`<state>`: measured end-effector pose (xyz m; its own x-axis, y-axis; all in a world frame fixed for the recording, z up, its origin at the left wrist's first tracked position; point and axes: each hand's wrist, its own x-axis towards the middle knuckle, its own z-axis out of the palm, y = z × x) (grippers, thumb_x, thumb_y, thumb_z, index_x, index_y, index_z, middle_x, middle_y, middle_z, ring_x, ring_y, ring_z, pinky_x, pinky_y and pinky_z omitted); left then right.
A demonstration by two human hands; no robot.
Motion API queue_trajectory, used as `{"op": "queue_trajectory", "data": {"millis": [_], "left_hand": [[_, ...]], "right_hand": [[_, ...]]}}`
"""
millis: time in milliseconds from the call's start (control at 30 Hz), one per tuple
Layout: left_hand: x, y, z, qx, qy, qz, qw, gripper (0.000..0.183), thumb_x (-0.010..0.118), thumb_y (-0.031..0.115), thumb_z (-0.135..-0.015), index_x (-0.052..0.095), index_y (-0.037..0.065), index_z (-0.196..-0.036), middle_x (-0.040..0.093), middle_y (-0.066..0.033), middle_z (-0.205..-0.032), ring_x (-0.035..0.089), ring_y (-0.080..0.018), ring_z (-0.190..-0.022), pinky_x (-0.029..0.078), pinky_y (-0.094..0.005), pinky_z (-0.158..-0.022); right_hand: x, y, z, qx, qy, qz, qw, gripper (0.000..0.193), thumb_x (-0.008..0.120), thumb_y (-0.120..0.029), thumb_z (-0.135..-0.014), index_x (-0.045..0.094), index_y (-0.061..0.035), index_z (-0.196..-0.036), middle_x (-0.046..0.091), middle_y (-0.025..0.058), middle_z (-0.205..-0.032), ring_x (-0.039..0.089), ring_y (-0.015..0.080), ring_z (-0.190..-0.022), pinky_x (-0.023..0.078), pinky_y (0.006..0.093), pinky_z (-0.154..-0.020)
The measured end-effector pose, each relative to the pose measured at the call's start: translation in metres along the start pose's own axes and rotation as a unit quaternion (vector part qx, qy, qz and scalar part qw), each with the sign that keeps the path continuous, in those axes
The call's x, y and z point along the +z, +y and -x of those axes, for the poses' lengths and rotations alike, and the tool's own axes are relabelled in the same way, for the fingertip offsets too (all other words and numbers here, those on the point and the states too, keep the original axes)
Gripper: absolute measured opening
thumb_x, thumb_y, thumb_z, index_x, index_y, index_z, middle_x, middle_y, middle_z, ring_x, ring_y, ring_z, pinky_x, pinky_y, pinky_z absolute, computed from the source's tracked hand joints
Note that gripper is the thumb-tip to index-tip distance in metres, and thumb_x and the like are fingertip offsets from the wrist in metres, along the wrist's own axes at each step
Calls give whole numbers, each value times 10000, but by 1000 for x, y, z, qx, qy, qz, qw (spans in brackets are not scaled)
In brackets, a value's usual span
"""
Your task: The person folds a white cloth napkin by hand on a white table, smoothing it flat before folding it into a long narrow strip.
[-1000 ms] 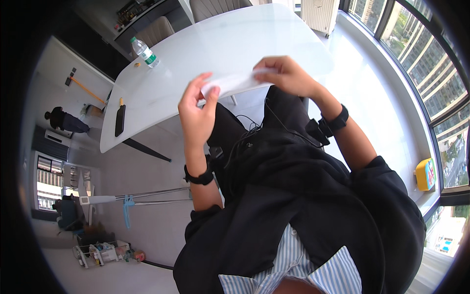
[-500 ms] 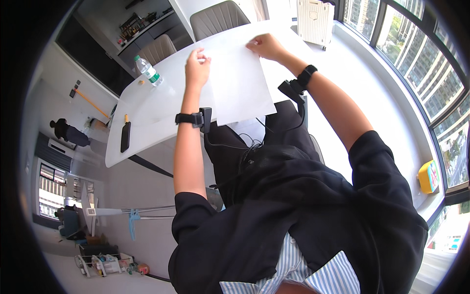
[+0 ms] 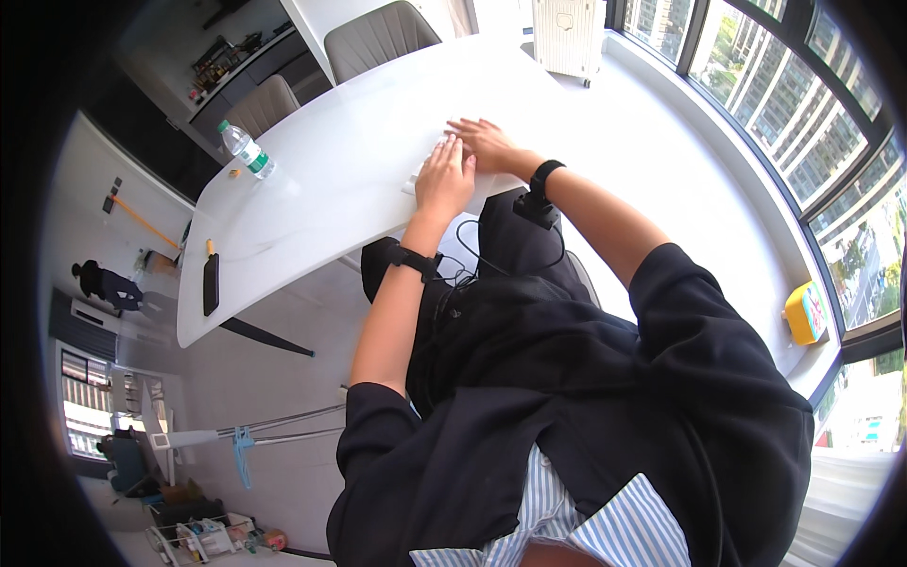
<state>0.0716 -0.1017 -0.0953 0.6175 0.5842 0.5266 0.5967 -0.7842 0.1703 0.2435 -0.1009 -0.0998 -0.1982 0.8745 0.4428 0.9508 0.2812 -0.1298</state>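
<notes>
Our grip is flat, pinching nothing: left hand (image 3: 446, 181) and right hand (image 3: 487, 146) lie on white paper (image 3: 413, 183) by the worktop's (image 3: 312, 180) near edge. We seem to be pressing a fold; next likely needs even rubs along it. A bottle (image 3: 249, 155) stands near the far left edge.

i can read no lettering here; the green-and-white label (image 3: 253, 158) on the clear, green-capped plastic bottle (image 3: 235, 140) is too small.

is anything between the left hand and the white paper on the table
Nothing visible: the left hand appears to lie directly on the white paper, the right hand close beside it. The bottle stands off to the left.
</notes>
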Motion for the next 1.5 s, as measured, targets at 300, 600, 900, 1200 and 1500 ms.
{"op": "queue_trajectory", "data": {"millis": [300, 600, 900, 1200, 1500], "left_hand": [[-4, 1, 15, -41, -107, -47, 992, 791, 309, 609, -980, 294, 29, -1519, 301, -155, -1577, 295, -285, -1455, 193, -428, -1197], [-37, -3, 25, -24, -183, -41, 982, 792, 318, 626, -982, 359, 12, -1481, 367, -185, -1530, 316, -310, -1439, 240, -422, -1178], [-50, 0, 17, -86, -96, -60, 990, 424, 443, 388, -992, 663, 28, -1035, 634, -201, -1164, 632, -378, -1033, 490, -460, -906], [0, 3, 14, -77, -75, -58, 992, 683, 373, 501, -1000, 406, -14, -1448, 384, -178, -1527, 326, -322, -1433, 229, -430, -1183], [-8, -1, 19, -27, -138, -38, 989, 794, 307, 600, -989, 328, -17, -1489, 316, -189, -1561, 269, -314, -1462, 181, -430, -1202]], "right_hand": [[-8, 2, -1, 74, -141, 45, 986, 510, 334, -389, -1028, 358, -249, -1517, 295, 6, -1597, 227, 234, -1486, 181, 433, -1210], [-36, -20, 25, 131, -205, 54, 968, 604, 248, -473, -1034, 241, -171, -1557, 212, 86, -1622, 214, 260, -1490, 192, 430, -1198], [-45, -56, 16, 87, -140, 174, 971, 448, 349, -376, -1019, 614, -103, -1256, 560, 111, -1381, 499, 285, -1303, 314, 546, -1122], [-2, 7, 13, 99, -91, 33, 990, 573, 267, -481, -1029, 354, -191, -1515, 292, 46, -1596, 232, 242, -1483, 145, 473, -1207], [-15, 19, 27, 174, -90, 78, 978, 555, 224, -465, -1036, 344, -217, -1518, 294, 23, -1596, 224, 189, -1487, 82, 466, -1219]]}}
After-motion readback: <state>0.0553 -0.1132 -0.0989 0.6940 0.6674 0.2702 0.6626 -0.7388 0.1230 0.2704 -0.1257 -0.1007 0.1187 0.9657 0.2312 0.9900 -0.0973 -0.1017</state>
